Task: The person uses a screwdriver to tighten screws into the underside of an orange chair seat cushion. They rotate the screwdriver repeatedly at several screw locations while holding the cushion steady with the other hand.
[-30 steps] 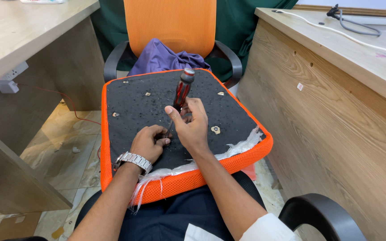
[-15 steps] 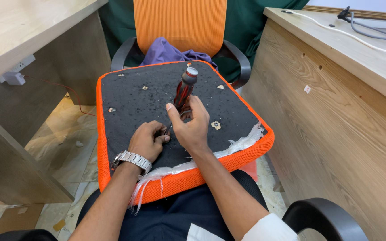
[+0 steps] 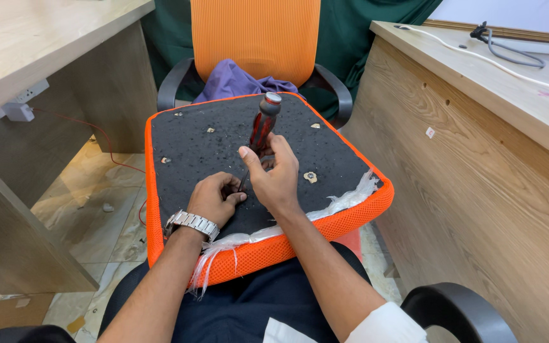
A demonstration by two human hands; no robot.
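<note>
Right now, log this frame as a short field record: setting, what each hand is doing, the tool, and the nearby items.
setting: seated person, upturned orange seat cushion with black underside across the lap, between two wooden desks
right hand: gripping a screwdriver with a red and black handle, tip down on the black underside
left hand: resting on the underside at the tool's tip, fingers curled; metal wristwatch on the wrist
behind: orange mesh chair with purple cloth on its seat
right desk: white cable

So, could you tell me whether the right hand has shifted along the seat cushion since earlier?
No; the right hand grips the screwdriver beside the same screw plate.
</note>
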